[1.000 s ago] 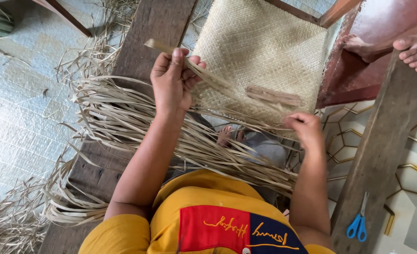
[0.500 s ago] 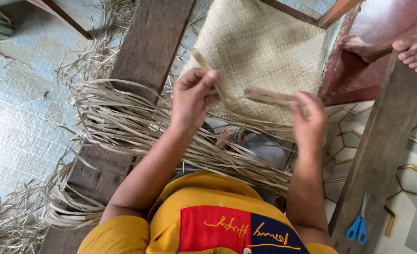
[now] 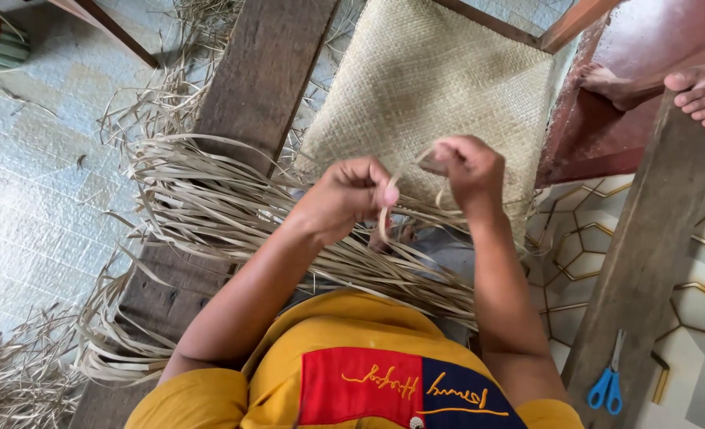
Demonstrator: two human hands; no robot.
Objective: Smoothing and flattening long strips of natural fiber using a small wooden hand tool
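At centre, I see both hands' fingers pinching one strip [image 3: 386, 213]: left hand [image 3: 351, 195], right hand [image 3: 465, 167]; woven mat [image 3: 440, 87] at twelve o'clock looks largely done, loose strips [image 3: 209, 202] at nine o'clock remain.

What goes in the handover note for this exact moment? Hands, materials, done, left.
Left hand: closed, pinching a pale strip near the mat's near edge.
Right hand: closed on a small brown stick-like tool and a strip end.
Woven mat: lies across the wooden frame, most of its surface tightly woven.
Loose strips: fanned out leftward from the near edge over the plank, unwoven.
Blue scissors: on the patterned floor at the right, untouched.
Left: the loose ends along the near edge remain unwoven.
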